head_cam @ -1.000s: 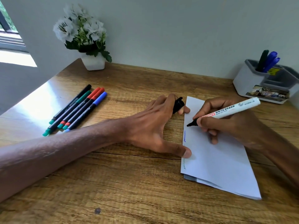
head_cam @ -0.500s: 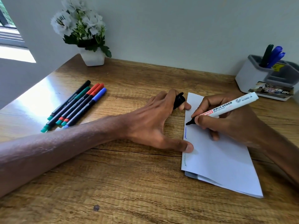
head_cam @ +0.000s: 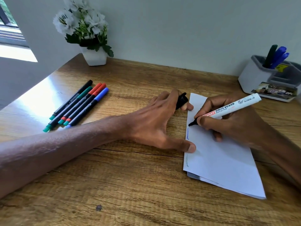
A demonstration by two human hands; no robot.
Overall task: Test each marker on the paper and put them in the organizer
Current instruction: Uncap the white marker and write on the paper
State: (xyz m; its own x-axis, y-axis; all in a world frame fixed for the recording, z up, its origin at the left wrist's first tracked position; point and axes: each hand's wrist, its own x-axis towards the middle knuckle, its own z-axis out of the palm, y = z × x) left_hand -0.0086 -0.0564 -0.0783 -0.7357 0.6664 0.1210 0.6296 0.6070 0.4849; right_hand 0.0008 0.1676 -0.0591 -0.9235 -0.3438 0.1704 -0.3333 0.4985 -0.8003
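A folded white paper (head_cam: 219,157) lies on the wooden desk (head_cam: 114,185) with blue and dark squiggles along its left edge. My right hand (head_cam: 231,126) grips a white whiteboard marker (head_cam: 231,108), and the marker's black tip touches the paper near that edge. My left hand (head_cam: 156,126) holds the marker's black cap (head_cam: 182,100) between its fingers while its thumb presses the paper's edge. Several thin markers (head_cam: 78,105) with black, green, red and blue caps lie side by side at the left. The white organizer (head_cam: 254,79) at the back right holds a dark marker and two blue ones.
A white pot of white flowers (head_cam: 93,57) stands at the back left against the wall. A window opening lies beyond the desk's left edge. A small dark spot (head_cam: 98,207) marks the desk near its front.
The view has shifted slightly. The marker tip has come down to the paper's left edge. My left hand stays in place with the cap.
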